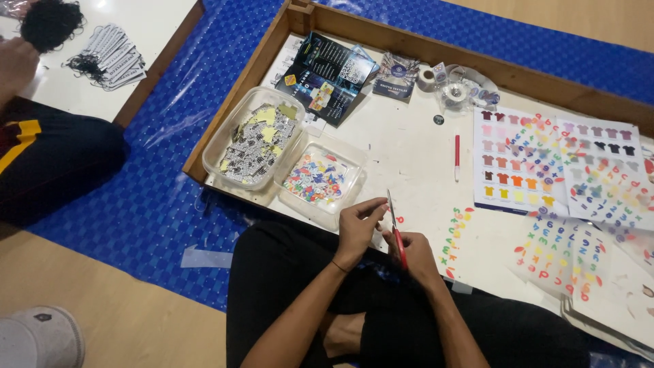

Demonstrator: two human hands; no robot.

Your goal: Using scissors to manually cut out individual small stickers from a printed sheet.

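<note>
Red-handled scissors (396,235), right hand (415,255), slim blades

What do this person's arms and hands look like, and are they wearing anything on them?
Both forearms are bare, with no sleeves in view and no gloves. The left hand has a thin dark band around its wrist. The right hand shows no ring or watch that I can make out. Dark trousers cover the legs.

Looks like a little home craft workshop set up on the floor

From my feed I see a shallow wooden-framed white work tray (235,99) on a blue quilted plastic mat (157,197) over light wood flooring (122,327), with colourful printed sticker sheets (521,160) and clear plastic tubs of cut-out bits (255,140).
</note>
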